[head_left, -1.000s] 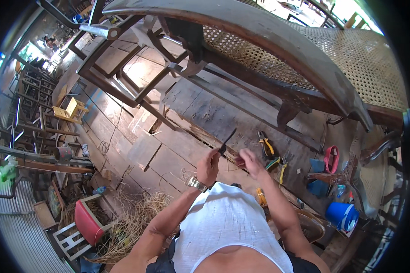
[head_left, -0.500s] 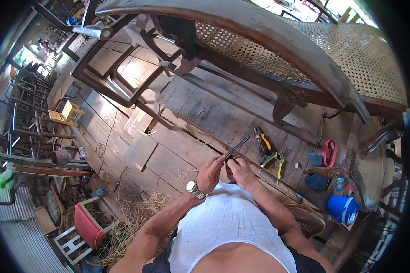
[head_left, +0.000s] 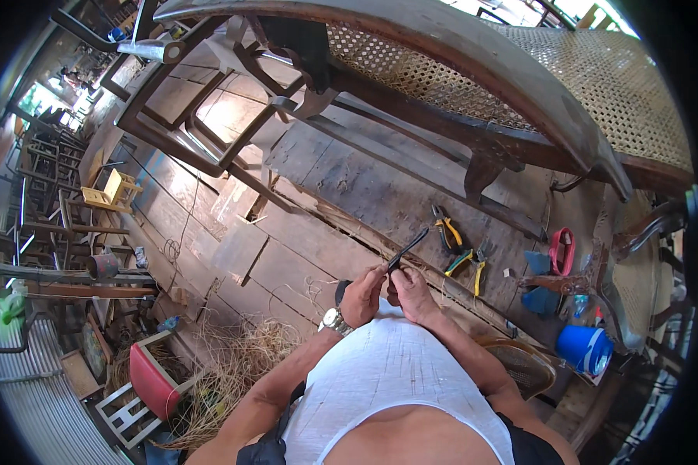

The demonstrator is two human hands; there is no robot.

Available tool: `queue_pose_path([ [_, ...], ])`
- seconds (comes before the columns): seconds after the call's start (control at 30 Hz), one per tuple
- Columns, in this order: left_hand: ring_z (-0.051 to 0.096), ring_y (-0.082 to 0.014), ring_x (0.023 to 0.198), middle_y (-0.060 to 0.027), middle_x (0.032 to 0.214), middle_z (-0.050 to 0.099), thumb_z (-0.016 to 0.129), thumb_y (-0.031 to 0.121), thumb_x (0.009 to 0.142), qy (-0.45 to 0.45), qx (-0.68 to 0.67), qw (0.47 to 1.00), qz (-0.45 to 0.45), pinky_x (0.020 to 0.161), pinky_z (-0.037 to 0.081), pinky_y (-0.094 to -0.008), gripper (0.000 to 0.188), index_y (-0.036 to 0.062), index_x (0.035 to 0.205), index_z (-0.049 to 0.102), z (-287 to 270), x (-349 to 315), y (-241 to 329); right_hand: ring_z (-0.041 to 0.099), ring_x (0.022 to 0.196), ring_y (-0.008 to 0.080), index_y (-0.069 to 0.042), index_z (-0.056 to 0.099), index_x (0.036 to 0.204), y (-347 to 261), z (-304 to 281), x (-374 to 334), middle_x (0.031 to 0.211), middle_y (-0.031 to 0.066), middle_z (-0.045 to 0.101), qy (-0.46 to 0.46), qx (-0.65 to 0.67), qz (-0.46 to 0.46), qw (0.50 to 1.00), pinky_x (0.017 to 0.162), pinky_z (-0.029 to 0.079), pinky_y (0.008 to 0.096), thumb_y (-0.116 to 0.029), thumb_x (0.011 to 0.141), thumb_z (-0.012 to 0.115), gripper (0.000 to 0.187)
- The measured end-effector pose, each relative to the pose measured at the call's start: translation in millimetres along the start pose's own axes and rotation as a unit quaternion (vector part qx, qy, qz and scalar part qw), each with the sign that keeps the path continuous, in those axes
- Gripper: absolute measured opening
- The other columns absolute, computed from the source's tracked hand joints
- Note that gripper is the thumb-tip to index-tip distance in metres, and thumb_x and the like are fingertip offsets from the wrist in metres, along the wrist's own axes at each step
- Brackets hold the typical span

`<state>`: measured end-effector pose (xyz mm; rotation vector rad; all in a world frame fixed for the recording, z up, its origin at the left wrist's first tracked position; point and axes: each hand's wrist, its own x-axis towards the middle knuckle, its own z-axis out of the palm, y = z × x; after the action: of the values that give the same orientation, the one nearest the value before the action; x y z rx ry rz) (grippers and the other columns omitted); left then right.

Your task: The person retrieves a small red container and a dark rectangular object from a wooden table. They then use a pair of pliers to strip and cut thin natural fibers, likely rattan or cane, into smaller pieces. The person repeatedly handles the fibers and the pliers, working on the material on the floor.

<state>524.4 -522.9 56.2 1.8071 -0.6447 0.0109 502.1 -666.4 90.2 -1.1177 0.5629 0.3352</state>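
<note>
My left hand (head_left: 362, 298), with a watch at the wrist, and my right hand (head_left: 413, 296) are close together in front of my shirt, fingers closed. Between them they grip a slim dark tool (head_left: 409, 247); its thin end points away to the upper right, and its exact kind cannot be made out. My fingers hide its near end. A dark piece shows beside my left hand. To the right, on the planks, lie yellow-and-black pliers (head_left: 447, 232) and another pair of pliers with green and yellow handles (head_left: 461, 263).
A dark wooden seat frame with woven cane (head_left: 597, 93) spans the far side. Right are a pink-red ring-shaped item (head_left: 561, 252) and a blue bucket (head_left: 584, 349). Loose cane strands (head_left: 244, 356) pile at lower left, near a red-seated chair (head_left: 153, 381). Stacked chair frames stand far left.
My hands and the dark tool have shifted very slightly to the right. A dark piece shows more clearly beside my left hand. The view has tilted a little.
</note>
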Motion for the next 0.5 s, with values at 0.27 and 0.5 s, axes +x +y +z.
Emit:
queue_pose_path([
  [0.27, 0.067, -0.0346, 0.083, -0.0190, 0.094, 0.065, 0.054, -0.005, 0.090, 0.014, 0.004, 0.998, -0.059, 0.067, 0.053, -0.0374, 0.028, 0.0037, 0.116, 0.056, 6.2, -6.0, -3.4, 0.058, 0.064, 0.0363, 0.002, 0.056, 0.087, 22.5, -23.8, 17.8, 0.071, 0.0206, 0.059, 0.056, -0.398, -0.238, 0.884, 0.057, 0.046, 0.0441, -0.018, 0.091, 0.053, 0.021],
  [0.5, 0.068, -0.0321, 0.075, -0.0179, 0.087, 0.067, 0.057, 0.002, 0.092, 0.033, -0.017, 0.992, -0.123, 0.064, 0.051, -0.0344, 0.020, 0.0049, 0.112, 0.059, 4.1, -2.5, 2.6, 0.062, 0.072, 0.0451, 0.002, 0.054, 0.086, 10.5, -23.1, 21.6, 0.073, 0.0275, 0.062, 0.011, -0.497, -0.205, 0.843, 0.060, 0.048, 0.0499, -0.018, 0.090, 0.051, 0.020],
])
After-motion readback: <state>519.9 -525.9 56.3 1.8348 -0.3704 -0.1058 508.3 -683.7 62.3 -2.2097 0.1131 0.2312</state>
